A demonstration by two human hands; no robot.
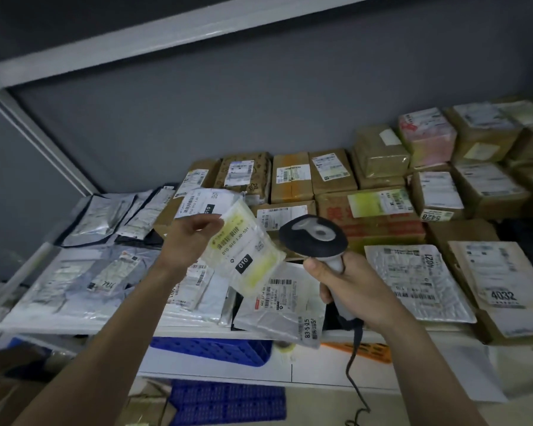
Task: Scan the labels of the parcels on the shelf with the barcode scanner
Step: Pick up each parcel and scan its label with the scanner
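Observation:
My left hand [188, 238] holds a small clear bagged parcel [246, 256] with a yellow-and-white label marked 010, lifted above the shelf and tilted. My right hand [348, 287] grips the handle of the barcode scanner [314, 238], whose dark head sits just right of that parcel. A second 010 parcel [206, 204] lies behind the held one. Below them lies a white mailer [283, 305] labelled 83-5-25.
The white shelf [203, 333] is crowded with grey mailers [83, 284] at left and brown cartons [293, 176] at the back and right. A bubble mailer [413, 281] marked 4021 lies at right. Blue crates [216, 348] sit below. The scanner cable [354, 373] hangs down.

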